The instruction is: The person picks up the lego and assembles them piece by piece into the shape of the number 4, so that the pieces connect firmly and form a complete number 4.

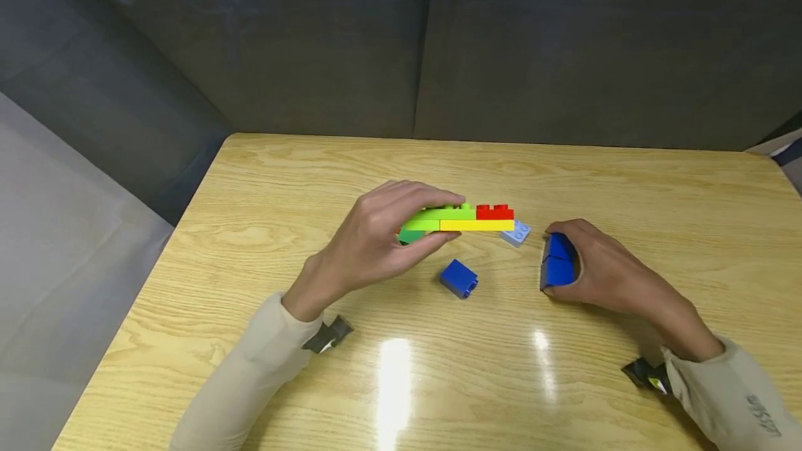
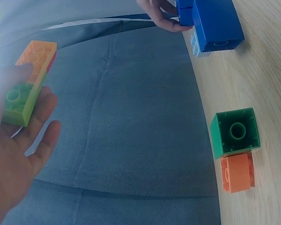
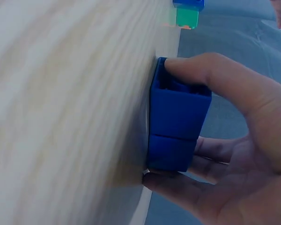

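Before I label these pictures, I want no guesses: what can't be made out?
Head view: most of the green block, behind the left hand and held bricks.
Head view: part of the pale blue brick, behind those bricks.
Left wrist: part of the right hand, beyond the top edge.

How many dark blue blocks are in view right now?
3: one loose block on the table, and two touching blocks in the grip of the right hand. Others may be hidden.
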A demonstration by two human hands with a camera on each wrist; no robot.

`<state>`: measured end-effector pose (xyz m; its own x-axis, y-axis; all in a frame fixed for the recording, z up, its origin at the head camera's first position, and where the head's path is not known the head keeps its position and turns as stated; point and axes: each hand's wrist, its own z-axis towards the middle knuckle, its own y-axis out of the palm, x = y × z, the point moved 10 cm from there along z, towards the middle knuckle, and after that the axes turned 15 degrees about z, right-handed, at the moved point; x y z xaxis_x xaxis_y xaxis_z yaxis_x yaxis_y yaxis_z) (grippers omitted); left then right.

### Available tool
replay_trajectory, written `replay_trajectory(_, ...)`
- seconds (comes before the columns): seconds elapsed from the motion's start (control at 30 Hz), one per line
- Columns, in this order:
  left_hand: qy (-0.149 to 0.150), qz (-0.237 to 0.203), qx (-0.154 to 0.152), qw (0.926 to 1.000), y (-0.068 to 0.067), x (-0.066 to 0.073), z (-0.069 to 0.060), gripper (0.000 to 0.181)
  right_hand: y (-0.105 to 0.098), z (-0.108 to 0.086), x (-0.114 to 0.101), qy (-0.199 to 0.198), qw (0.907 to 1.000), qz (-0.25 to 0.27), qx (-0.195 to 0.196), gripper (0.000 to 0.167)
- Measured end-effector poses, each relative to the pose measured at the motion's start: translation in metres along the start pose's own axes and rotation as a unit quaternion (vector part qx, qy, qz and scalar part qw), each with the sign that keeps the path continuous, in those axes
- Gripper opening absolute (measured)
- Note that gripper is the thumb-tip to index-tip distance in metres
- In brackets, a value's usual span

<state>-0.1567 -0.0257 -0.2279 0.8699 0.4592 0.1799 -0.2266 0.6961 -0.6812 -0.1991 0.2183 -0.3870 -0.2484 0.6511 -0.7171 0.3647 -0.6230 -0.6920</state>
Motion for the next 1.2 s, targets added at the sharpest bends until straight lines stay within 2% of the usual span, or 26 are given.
replay_trajectory(0.2, 0.001, -0.003, 0.002, 1.0000, -0.001, 0.000, -0.002, 0.034, 0.002, -0.001, 0.000, -0.006, 0.9999, 0.001, 0.010, 0.085)
replay_trajectory(0.37, 0.002, -0.007, 0.004, 1.0000, -0.002, 0.000, -0.001, 0.035, 0.002, -0.002, -0.002, -0.008, 1.0000, 0.003, 0.002, 0.079)
replay_trajectory(0.47, 0.002, -0.006, 0.005, 1.0000, -0.002, 0.000, -0.002, 0.035, 0.001, -0.001, -0.002, 0.001, 1.0000, 0.005, 0.002, 0.084)
replay_trajectory(0.63, 0.002, -0.005, 0.003, 1.0000, -0.001, -0.001, -0.002, 0.035, -0.006, 0.000, -0.007, 0.006, 0.9994, 0.005, 0.033, 0.098)
replay_trajectory(0.9, -0.002, -0.019, 0.003, 0.9998, -0.001, -0.002, -0.002, 0.035, -0.022, -0.007, -0.035, -0.058, 0.9936, 0.028, 0.093, 0.089)
replay_trajectory(1.03, -0.005, -0.039, 0.001, 0.9992, -0.001, -0.002, -0.001, 0.035, -0.028, -0.011, -0.046, -0.074, 0.9891, 0.049, 0.118, 0.094)
replay_trajectory(1.2, -0.004, -0.043, 0.002, 0.9991, -0.001, -0.002, -0.001, 0.035, -0.034, -0.014, -0.060, -0.087, 0.9831, 0.080, 0.140, 0.105)
